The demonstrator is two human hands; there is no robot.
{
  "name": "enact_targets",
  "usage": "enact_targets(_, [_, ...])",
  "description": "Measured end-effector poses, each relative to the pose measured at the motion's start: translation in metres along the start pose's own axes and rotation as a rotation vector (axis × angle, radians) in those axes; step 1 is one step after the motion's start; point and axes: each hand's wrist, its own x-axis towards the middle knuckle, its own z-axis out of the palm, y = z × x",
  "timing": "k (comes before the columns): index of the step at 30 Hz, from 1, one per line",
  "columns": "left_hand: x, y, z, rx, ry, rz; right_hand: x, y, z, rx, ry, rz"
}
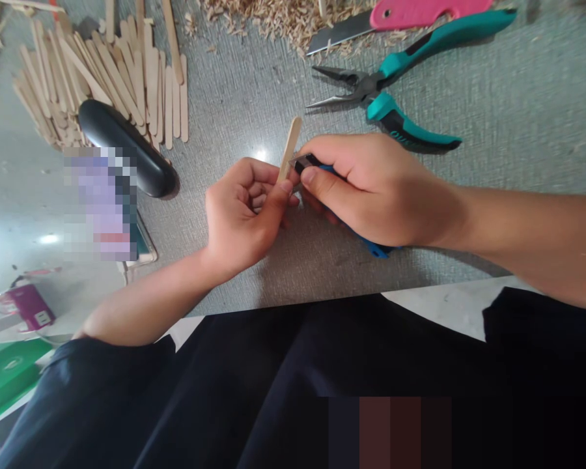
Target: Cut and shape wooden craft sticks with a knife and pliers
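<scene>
My left hand (247,212) is closed around a wooden craft stick (290,147), which sticks up from between thumb and fingers. My right hand (371,189) grips a blue-handled utility knife (376,247); its metal tip (300,161) rests against the stick near my left thumb. Both hands hover over the grey table mat (254,98), touching each other at the stick.
A pile of craft sticks (107,78) lies at the back left beside a black oblong case (127,146). Teal needle-nose pliers (395,85), a pink-handled knife (400,16) and wood shavings (273,19) lie at the back. A phone (141,244) sits at the left.
</scene>
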Motion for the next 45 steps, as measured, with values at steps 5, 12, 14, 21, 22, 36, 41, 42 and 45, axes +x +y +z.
enact_targets(5, [-0.0006, -0.0010, 0.0004, 0.009, -0.024, 0.042, -0.0020, -0.0012, 0.0009, -0.040, -0.020, 0.063])
enact_targets(12, [-0.0013, -0.0038, 0.0007, 0.017, -0.002, 0.021, -0.0042, -0.0011, 0.0045, 0.019, 0.010, 0.107])
enact_targets(14, [-0.0012, -0.0044, 0.0005, 0.017, 0.004, 0.018, -0.0040, -0.0016, 0.0053, 0.020, 0.018, 0.112])
enact_targets(21, [-0.0021, -0.0050, 0.0015, 0.017, 0.017, 0.008, -0.0046, -0.0024, 0.0060, 0.022, 0.019, 0.117])
enact_targets(22, [-0.0023, -0.0046, 0.0018, 0.013, 0.020, 0.005, -0.0046, -0.0023, 0.0062, 0.023, 0.022, 0.115])
enact_targets(36, [-0.0029, -0.0037, 0.0016, -0.002, 0.037, 0.009, -0.0032, -0.0012, 0.0063, 0.082, 0.023, 0.064])
enact_targets(41, [-0.0034, -0.0051, 0.0012, 0.011, 0.033, -0.022, -0.0025, -0.0012, 0.0058, 0.091, 0.015, 0.056])
enact_targets(42, [-0.0036, -0.0054, 0.0013, 0.018, 0.036, -0.014, -0.0024, -0.0010, 0.0056, 0.095, 0.012, 0.051])
enact_targets(45, [-0.0042, -0.0055, 0.0023, 0.034, 0.043, 0.023, -0.0017, -0.0010, 0.0045, 0.104, -0.002, 0.056])
